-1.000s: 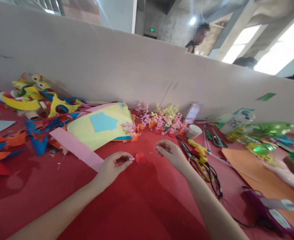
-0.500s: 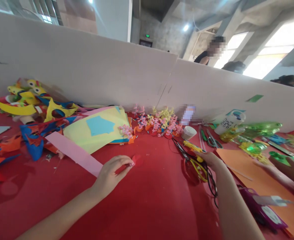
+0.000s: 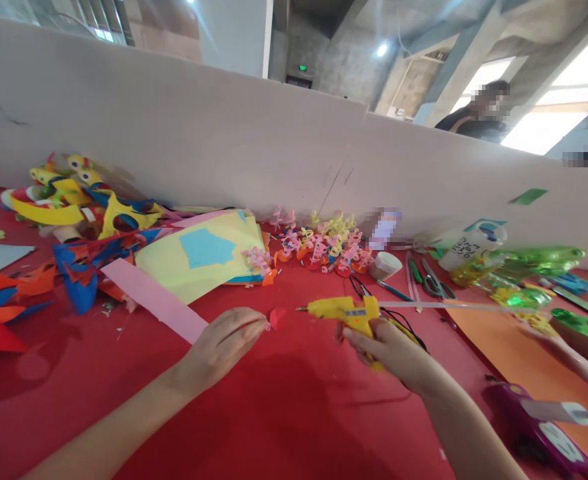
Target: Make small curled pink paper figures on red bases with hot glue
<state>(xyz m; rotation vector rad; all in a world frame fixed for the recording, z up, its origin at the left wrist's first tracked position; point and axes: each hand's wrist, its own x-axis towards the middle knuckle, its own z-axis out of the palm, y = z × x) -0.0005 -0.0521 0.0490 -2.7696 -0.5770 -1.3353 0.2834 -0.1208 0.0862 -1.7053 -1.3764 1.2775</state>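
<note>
My left hand (image 3: 231, 337) pinches a small pink piece with a red paper piece (image 3: 277, 318) at its tip, above the red table (image 3: 214, 433). My right hand (image 3: 387, 347) is wrapped round the grip of a yellow glue gun (image 3: 341, 309). The gun's nozzle points left at the red piece, a short gap from it. A long clear glue stick (image 3: 439, 306) sticks out of the gun's back. Beside my left wrist lies a pink paper strip (image 3: 154, 297).
Small pink and yellow curled paper pieces (image 3: 319, 243) cluster at the back, beside a white cup (image 3: 386, 265). Scissors (image 3: 437, 280) lie further right. Paper sheets (image 3: 194, 280) are stacked left. A purple power strip (image 3: 539, 427) and another person's hand (image 3: 579, 347) are at right.
My right hand has lifted the yellow glue gun off the table and swung it left, nozzle towards my left hand. My left hand still holds the red piece. The view has shifted slightly.
</note>
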